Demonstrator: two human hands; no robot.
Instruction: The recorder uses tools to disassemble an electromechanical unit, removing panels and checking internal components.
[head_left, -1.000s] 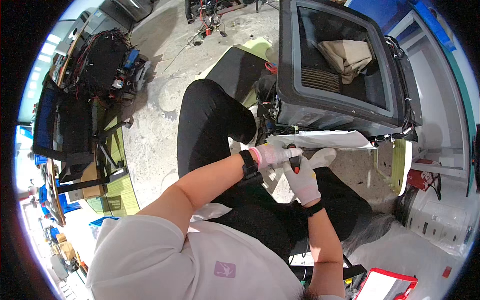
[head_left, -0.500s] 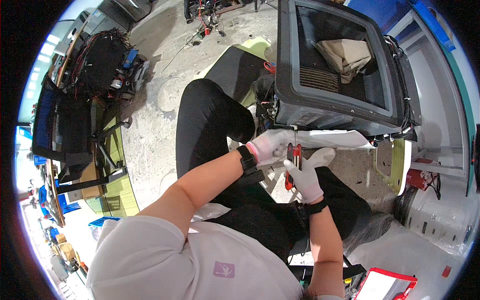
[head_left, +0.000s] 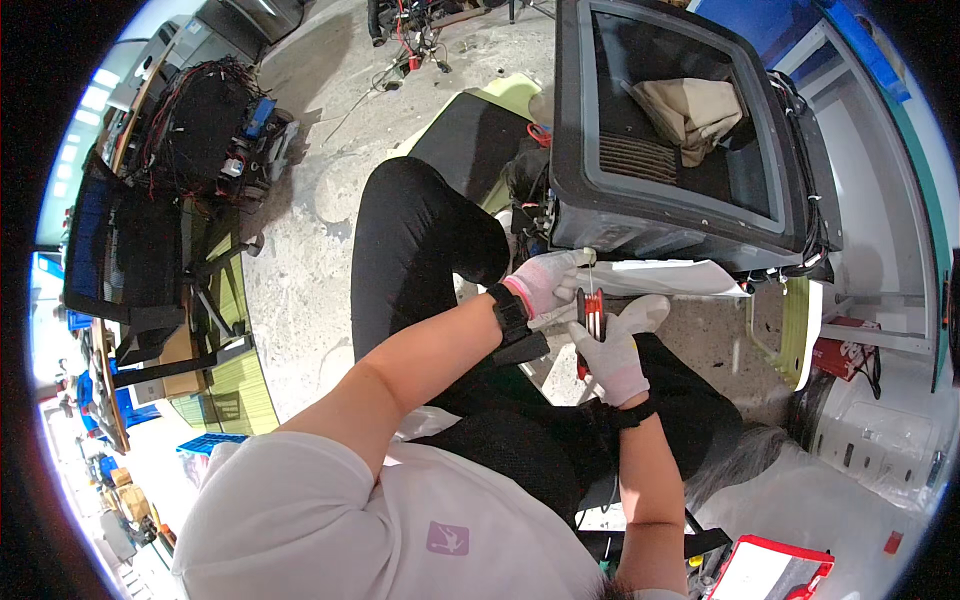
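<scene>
In my right hand (head_left: 612, 362), in a white glove with a pinkish cuff, is a red and black folding hex key set (head_left: 592, 312), held upright with the fingers closed round its lower part. A thin metal shaft sticks up from its top. My left hand (head_left: 548, 282), gloved alike, comes in from the left with its fingertips pinched at that shaft's upper end. Just beyond both hands stands a big dark grey box-shaped housing (head_left: 660, 238), with a white sheet-like panel (head_left: 670, 278) along its near lower edge.
A crumpled beige cloth (head_left: 690, 110) lies inside the housing. Cables run down the housing's right side (head_left: 812, 190). At left are a black chair (head_left: 135, 260) and a wire-covered machine (head_left: 200, 130). A red-edged box (head_left: 770, 570) sits at lower right. My bent knee (head_left: 420, 210) is beside the housing.
My left hand has turned and its fingertips have risen slightly, to the upper end of the thin shaft. The hex key set stands a little more upright in my right hand.
</scene>
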